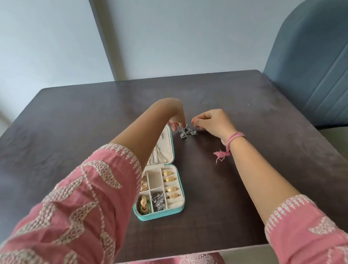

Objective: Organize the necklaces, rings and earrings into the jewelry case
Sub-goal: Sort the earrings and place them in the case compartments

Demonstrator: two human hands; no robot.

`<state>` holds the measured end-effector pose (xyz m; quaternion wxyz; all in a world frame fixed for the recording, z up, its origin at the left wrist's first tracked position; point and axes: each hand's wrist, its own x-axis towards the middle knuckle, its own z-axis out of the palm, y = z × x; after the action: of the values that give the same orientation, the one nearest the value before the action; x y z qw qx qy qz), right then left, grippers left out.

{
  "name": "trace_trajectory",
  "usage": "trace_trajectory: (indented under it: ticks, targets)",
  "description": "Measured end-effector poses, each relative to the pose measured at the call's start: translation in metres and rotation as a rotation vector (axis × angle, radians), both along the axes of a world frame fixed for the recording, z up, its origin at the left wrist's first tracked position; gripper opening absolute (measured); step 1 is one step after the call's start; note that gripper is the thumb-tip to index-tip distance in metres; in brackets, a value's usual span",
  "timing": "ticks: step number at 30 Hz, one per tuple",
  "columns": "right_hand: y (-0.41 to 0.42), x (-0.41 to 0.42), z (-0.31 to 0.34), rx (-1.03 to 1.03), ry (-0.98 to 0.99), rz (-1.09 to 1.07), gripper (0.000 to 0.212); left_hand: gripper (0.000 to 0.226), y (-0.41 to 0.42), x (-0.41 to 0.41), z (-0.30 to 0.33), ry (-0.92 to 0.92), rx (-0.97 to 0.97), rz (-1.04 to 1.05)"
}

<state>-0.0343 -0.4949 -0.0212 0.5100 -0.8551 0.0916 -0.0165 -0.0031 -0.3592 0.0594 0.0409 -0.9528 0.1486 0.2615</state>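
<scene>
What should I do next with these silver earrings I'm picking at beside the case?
Probably lift the silver earrings clear of the table and carry them to the jewelry case. Both the left hand and right hand have fingers on them, and one middle compartment looks empty.

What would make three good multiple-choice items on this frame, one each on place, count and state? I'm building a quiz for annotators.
1. Where do the loose silver earrings lie?
A. On the table right of the case lid
B. In a ring slot
C. On the chair

2. How many gold rings sit in the ring rolls?
A. Two
B. Four
C. Six

3. How is the jewelry case?
A. Zipped shut
B. Open flat
C. Upside down

Key: 1 A, they lie on the dark table between the left hand and right hand. 2 B, four gold rings show in the right column. 3 B, lid and tray both face up.
</scene>
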Motion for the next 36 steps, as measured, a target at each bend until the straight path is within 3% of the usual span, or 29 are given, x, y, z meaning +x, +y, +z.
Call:
trace_trajectory:
  ticks: [6, 15, 17, 19, 23, 29, 36]
  targets:
    - [0.011, 0.014, 0.013, -0.218, 0.129, 0.119, 0.025, 0.041, -0.005, 0.001, -0.004, 0.158, -0.039, 0.091]
    - [0.022, 0.020, 0.028, -0.376, 0.289, 0.187, 0.032, 0.028, -0.008, -0.003, -0.006, 0.112, -0.071, 0.089]
    - [0.019, 0.016, 0.024, -0.317, 0.252, 0.181, 0.026, 0.026, -0.007, -0.005, -0.004, 0.091, -0.114, 0.102]
    - [0.015, 0.009, 0.020, -0.125, 0.188, 0.136, 0.011, 0.016, -0.005, -0.005, -0.001, 0.062, -0.157, 0.104]
    - [0.009, -0.003, 0.021, 0.161, 0.105, 0.083, 0.003, 0.009, 0.000, -0.014, 0.007, -0.074, -0.344, 0.156]
    - [0.009, -0.025, 0.041, 0.321, -0.122, 0.046, 0.011, 0.007, 0.017, -0.033, 0.021, -0.228, -0.685, 0.267]
    - [0.014, -0.060, 0.075, 0.347, -0.269, 0.082, 0.019, 0.011, 0.038, -0.070, 0.036, -0.290, -1.021, 0.308]
